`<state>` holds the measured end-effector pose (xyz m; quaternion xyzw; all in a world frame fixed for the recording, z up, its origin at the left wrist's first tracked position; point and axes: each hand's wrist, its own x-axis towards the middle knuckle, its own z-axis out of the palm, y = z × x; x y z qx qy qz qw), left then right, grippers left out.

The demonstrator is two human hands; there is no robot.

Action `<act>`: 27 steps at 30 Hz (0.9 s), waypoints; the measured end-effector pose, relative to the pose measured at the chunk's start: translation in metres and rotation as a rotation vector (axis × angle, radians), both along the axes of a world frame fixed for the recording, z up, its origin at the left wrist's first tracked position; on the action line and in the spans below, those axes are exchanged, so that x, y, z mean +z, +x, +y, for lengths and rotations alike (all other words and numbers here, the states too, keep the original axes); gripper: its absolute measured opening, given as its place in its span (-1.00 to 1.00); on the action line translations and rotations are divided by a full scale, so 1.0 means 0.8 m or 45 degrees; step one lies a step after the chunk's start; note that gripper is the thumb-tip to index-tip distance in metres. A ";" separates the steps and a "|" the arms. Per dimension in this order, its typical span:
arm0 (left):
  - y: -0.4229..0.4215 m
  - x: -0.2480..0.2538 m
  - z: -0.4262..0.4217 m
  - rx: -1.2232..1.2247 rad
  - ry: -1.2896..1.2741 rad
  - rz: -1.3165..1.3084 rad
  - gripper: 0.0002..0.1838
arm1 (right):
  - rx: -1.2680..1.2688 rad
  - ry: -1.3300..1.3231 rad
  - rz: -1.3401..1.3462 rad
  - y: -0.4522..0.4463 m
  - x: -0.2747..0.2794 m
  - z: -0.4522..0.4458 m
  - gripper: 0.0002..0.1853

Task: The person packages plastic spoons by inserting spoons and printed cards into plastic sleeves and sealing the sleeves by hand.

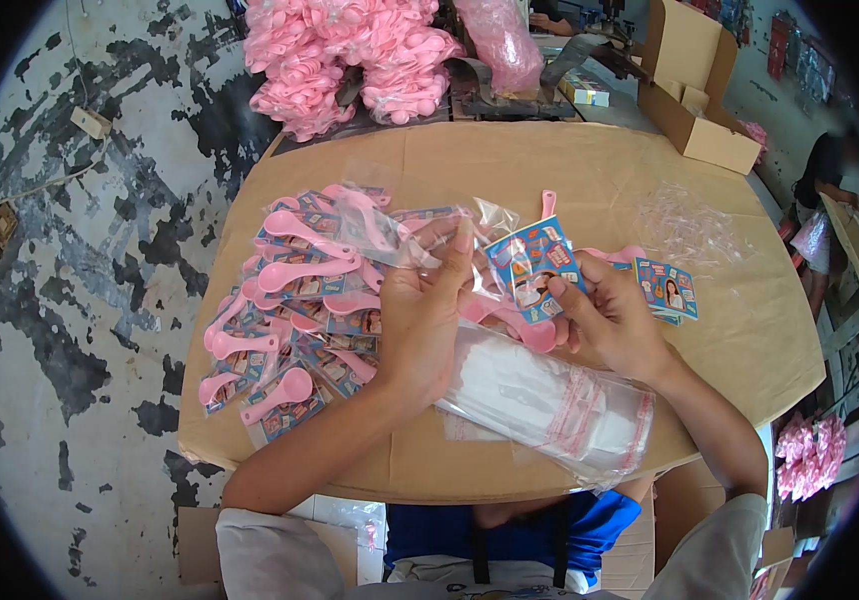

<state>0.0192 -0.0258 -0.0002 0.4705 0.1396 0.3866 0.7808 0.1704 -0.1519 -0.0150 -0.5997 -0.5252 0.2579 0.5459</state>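
My left hand (pixel 425 320) is raised over the table, thumb and fingers pinching a clear plastic bag (pixel 375 215). To its right, my right hand (pixel 615 320) grips a blue printed card (pixel 533 265) between thumb and fingers. Just under that card is a pink measuring spoon (pixel 538 335) by my right fingertips; whether they hold it too I cannot tell. Left of my left hand lies a heap of bagged pink spoons (pixel 305 270) with blue cards. Below both hands rests a stack of clear plastic bags (pixel 560 400). More blue cards (pixel 668 290) lie beyond my right hand.
The brown-covered table (pixel 750 340) has crumpled clear plastic strips (pixel 690 225) at its right. Large bags of pink spoons (pixel 350 60) stand at the back, near a cardboard box (pixel 695 100). Another person (pixel 830 190) sits at the far right.
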 end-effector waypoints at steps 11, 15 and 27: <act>0.000 -0.006 0.006 0.012 0.216 0.084 -0.61 | 0.153 -0.238 -0.170 0.004 0.025 -0.008 -0.79; 0.004 -0.006 -0.006 -0.101 0.175 0.061 -0.66 | 0.168 -0.247 -0.069 0.007 0.020 -0.011 -0.77; 0.001 -0.010 -0.002 -0.416 0.435 0.262 -0.55 | 0.137 -0.141 0.232 0.009 0.009 -0.011 -0.72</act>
